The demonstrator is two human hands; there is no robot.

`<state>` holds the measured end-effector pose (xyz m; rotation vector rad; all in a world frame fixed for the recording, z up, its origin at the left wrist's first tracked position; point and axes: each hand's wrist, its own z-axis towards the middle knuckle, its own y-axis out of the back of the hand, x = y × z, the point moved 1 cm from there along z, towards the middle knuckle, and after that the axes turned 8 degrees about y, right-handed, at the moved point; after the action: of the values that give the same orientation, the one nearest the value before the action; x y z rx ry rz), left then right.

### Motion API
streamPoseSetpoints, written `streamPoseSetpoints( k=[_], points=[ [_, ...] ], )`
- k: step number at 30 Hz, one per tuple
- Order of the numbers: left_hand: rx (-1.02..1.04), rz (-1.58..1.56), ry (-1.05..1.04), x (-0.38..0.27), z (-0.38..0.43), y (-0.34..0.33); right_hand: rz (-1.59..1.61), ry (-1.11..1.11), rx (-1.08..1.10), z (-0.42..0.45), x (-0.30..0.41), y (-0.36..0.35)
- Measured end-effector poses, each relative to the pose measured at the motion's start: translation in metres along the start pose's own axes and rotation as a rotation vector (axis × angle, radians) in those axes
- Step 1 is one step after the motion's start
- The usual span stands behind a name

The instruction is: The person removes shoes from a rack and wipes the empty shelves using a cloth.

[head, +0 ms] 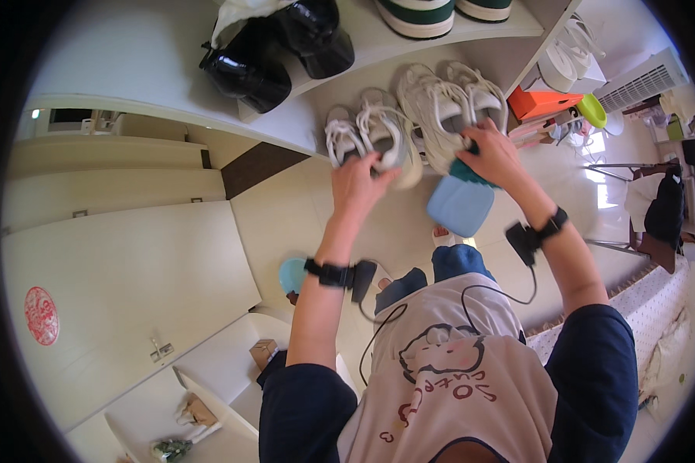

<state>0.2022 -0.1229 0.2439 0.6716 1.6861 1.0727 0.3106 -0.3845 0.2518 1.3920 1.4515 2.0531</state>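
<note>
Two pairs of white lace-up sneakers sit side by side on a shelf, toes pointing away from me. My left hand [359, 185] is at the heels of the left pair [376, 118], its fingers at the shoe opening and its thumb outside; the hand covers part of the heels. A teal cloth [472, 172] is bunched in my right hand [492, 153]. That hand rests at the heels of the right pair [434, 110], with its fingertips by the opening of one shoe.
Above are glossy black shoes [249, 72] and green-and-white sneakers [417, 17]. An orange box [541, 104] stands beside the shelf. Below lie a light-blue stool or lid [462, 205] and a turquoise basin [292, 276]. A white door [133, 278] is at left. Cables hang from both wrist straps.
</note>
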Motion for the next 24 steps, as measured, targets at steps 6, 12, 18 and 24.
streamPoseSetpoints(
  k=[6, 12, 18, 24],
  points=[
    [0.132, -0.137, -0.157, 0.051, -0.116, 0.018, -0.001, -0.143, 0.313, -0.11, 0.05, 0.009],
    [0.482, -0.358, 0.146, 0.169, -0.166, -0.05, 0.139, -0.265, 0.53, -0.155, 0.05, -0.121],
    [0.542, -0.159, 0.223, 0.317, -0.165, -0.201, 0.152, -0.367, 0.816, -0.141, 0.018, -0.369],
    [0.303, -0.073, 0.336, 0.497, -0.138, -0.374, 0.031, -0.314, 0.766, -0.077, -0.008, -0.622]
  ],
)
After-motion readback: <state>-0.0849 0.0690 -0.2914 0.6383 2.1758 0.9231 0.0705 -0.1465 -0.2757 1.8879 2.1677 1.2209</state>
